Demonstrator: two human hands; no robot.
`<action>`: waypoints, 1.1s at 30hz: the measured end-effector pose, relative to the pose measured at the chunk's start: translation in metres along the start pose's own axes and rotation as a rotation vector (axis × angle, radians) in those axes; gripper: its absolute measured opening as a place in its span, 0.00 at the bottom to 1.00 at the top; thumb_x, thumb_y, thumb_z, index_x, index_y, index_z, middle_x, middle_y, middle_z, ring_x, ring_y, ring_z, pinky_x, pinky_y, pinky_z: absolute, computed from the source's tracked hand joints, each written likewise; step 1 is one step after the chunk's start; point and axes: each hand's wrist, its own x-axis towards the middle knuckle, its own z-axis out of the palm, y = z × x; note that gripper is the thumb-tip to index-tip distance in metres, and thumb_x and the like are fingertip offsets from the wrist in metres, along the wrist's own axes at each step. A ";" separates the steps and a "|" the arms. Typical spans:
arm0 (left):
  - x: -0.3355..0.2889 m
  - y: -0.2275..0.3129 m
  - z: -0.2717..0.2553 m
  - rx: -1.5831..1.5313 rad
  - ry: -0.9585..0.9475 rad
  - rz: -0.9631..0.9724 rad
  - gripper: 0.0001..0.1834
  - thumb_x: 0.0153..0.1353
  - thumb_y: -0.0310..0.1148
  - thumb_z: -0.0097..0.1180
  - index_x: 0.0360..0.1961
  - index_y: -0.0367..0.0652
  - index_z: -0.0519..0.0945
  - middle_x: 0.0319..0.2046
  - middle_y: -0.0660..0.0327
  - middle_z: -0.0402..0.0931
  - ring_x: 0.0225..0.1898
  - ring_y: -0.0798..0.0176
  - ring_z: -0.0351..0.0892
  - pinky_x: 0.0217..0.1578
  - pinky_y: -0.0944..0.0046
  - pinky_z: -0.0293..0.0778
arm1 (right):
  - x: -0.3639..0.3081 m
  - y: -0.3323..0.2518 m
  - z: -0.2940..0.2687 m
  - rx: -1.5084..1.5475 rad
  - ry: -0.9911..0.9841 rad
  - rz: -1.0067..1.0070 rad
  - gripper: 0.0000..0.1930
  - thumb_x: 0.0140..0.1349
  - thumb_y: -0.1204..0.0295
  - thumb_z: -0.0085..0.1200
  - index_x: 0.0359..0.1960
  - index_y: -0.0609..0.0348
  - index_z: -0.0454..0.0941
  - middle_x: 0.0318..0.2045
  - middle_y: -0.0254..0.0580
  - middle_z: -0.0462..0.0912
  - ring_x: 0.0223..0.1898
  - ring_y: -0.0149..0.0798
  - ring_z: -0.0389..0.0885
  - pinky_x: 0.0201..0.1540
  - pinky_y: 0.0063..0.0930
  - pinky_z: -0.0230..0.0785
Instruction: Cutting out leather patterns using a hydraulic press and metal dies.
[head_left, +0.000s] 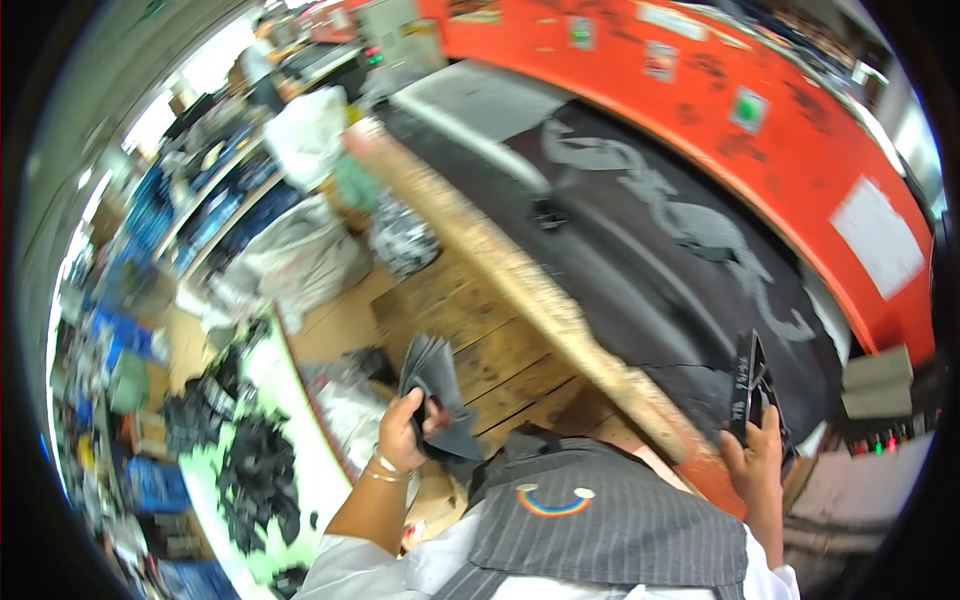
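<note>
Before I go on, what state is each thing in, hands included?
Left hand: closed around the stack.
Dark grey stack: held, upper edges fanned.
Right hand: gripping the black object.
Black flat-sided object: held; whether it touches the sheet is unclear.
Dark sheet: spread out, rippled.
Black pieces: heaped loosely on the pale green table.
Small red light: lit.

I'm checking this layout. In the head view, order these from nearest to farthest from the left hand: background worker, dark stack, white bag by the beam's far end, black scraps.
1. Dark stack: held in the left hand.
2. Black scraps: left, on the pale table.
3. White bag: ahead-left, by the beam's far end.
4. Background worker: upper left.
</note>
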 end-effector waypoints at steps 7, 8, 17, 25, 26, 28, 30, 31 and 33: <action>-0.059 0.019 -0.079 -0.226 -0.223 0.235 0.22 0.67 0.46 0.46 0.27 0.39 0.79 0.14 0.63 0.66 0.15 0.68 0.57 0.19 0.67 0.54 | 0.013 0.024 0.061 -0.212 -0.207 0.141 0.17 0.56 0.63 0.57 0.36 0.68 0.74 0.41 0.63 0.74 0.43 0.62 0.75 0.44 0.49 0.67; -0.069 0.024 -0.091 -0.169 -0.177 0.257 0.24 0.67 0.49 0.45 0.26 0.41 0.80 0.13 0.64 0.65 0.14 0.67 0.56 0.19 0.66 0.54 | 0.016 0.012 0.056 -0.218 -0.287 0.215 0.19 0.57 0.61 0.57 0.40 0.67 0.74 0.41 0.63 0.76 0.45 0.62 0.76 0.46 0.49 0.68; -0.163 0.079 -0.220 0.230 0.486 0.403 0.22 0.61 0.45 0.54 0.22 0.35 0.78 0.10 0.60 0.68 0.12 0.66 0.64 0.14 0.68 0.56 | 0.082 0.050 0.062 -0.419 -0.132 -0.634 0.12 0.44 0.83 0.54 0.34 0.61 0.80 0.45 0.48 0.78 0.53 0.55 0.74 0.55 0.43 0.67; -0.213 0.152 -0.378 1.927 1.514 0.149 0.37 0.54 0.49 0.64 0.60 0.37 0.72 0.56 0.44 0.72 0.58 0.42 0.70 0.60 0.49 0.64 | 0.123 0.018 0.109 -0.387 -0.379 -0.874 0.16 0.48 0.73 0.54 0.41 0.59 0.81 0.46 0.48 0.78 0.55 0.53 0.73 0.62 0.45 0.64; -0.259 0.161 -0.429 1.874 1.413 0.451 0.31 0.56 0.41 0.64 0.58 0.37 0.73 0.55 0.46 0.74 0.55 0.43 0.73 0.58 0.50 0.66 | 0.144 -0.013 0.140 -0.443 -0.490 -0.965 0.16 0.54 0.70 0.52 0.44 0.62 0.79 0.48 0.50 0.78 0.56 0.52 0.73 0.65 0.43 0.61; -0.209 0.179 -0.273 1.473 0.924 0.291 0.22 0.67 0.40 0.53 0.53 0.32 0.77 0.47 0.44 0.79 0.47 0.48 0.78 0.51 0.58 0.71 | 0.160 -0.009 0.182 -0.293 -0.408 -1.072 0.17 0.56 0.69 0.49 0.45 0.63 0.78 0.48 0.50 0.77 0.55 0.52 0.73 0.65 0.43 0.61; -0.198 0.168 -0.297 1.730 0.930 -0.135 0.28 0.69 0.47 0.47 0.60 0.33 0.71 0.59 0.43 0.69 0.60 0.42 0.68 0.60 0.52 0.66 | 0.182 -0.020 0.166 -0.223 -0.288 -1.158 0.12 0.53 0.72 0.52 0.39 0.62 0.77 0.43 0.48 0.78 0.53 0.49 0.74 0.67 0.44 0.60; -0.147 0.155 -0.193 1.830 0.962 -0.339 0.30 0.69 0.50 0.45 0.61 0.35 0.71 0.59 0.44 0.70 0.60 0.43 0.68 0.60 0.54 0.67 | 0.181 -0.007 0.125 -0.261 -0.135 -1.122 0.10 0.50 0.72 0.53 0.35 0.60 0.77 0.38 0.45 0.77 0.50 0.47 0.75 0.63 0.41 0.63; -0.057 0.145 -0.191 1.791 0.583 -0.007 0.29 0.68 0.47 0.48 0.61 0.34 0.70 0.59 0.43 0.70 0.59 0.45 0.69 0.58 0.54 0.66 | 0.170 0.040 0.039 -0.401 0.078 -0.911 0.08 0.46 0.71 0.56 0.29 0.56 0.76 0.32 0.40 0.76 0.44 0.44 0.76 0.55 0.38 0.68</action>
